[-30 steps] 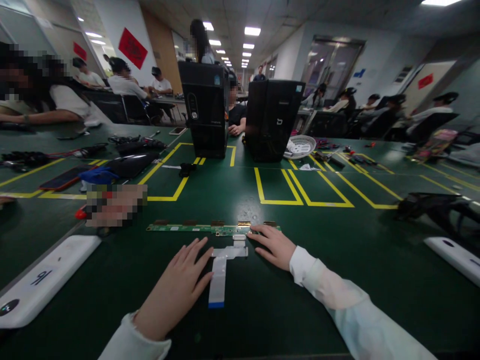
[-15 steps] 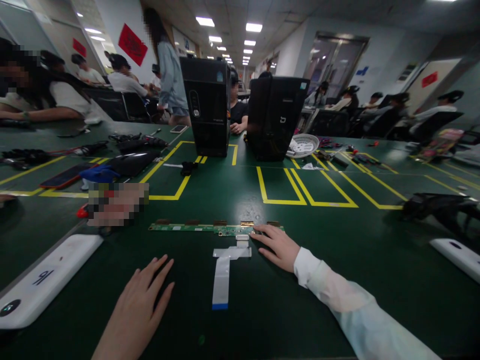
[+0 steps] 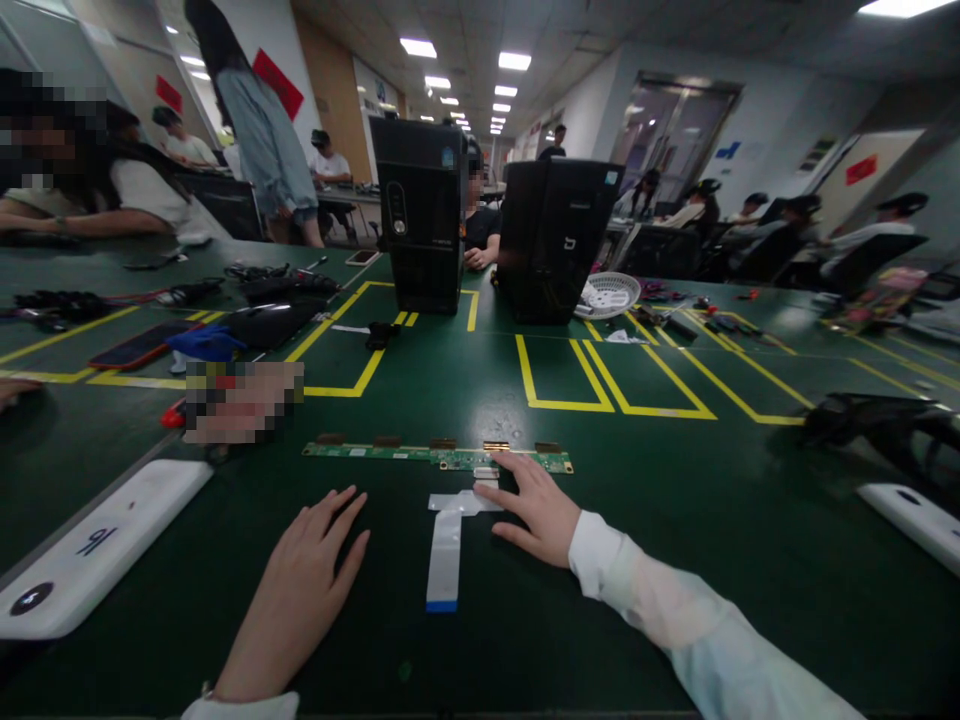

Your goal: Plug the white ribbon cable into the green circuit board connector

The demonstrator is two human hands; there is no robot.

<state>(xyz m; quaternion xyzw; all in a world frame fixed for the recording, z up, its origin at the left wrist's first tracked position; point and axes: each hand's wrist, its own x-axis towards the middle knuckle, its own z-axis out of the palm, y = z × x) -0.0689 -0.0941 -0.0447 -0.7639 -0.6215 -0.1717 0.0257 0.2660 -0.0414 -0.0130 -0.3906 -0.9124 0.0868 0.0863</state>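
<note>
A long, narrow green circuit board (image 3: 375, 453) lies across the dark green table in front of me. From the connector near its right half, a white flat ribbon cable (image 3: 444, 555) bends and runs toward me, ending in a blue tip. My right hand (image 3: 536, 510) is over the cable's right end and the board's lower edge, fingers spread; whether the fingertips touch is unclear. Left of the cable, my left hand (image 3: 315, 550) hovers or rests low over the table, fingers stretched out and holding nothing.
Two black computer towers (image 3: 420, 220) stand across the table, with a white basket (image 3: 611, 294) beside the right one. White casings (image 3: 105, 550) lie at both sides. Cables and a blue item (image 3: 206, 342) are at the left. Several people sit beyond.
My right hand has moved left and slightly toward me, from the board's right end onto the cable's connector area. My left hand has shifted right and away from me, closer to the cable.
</note>
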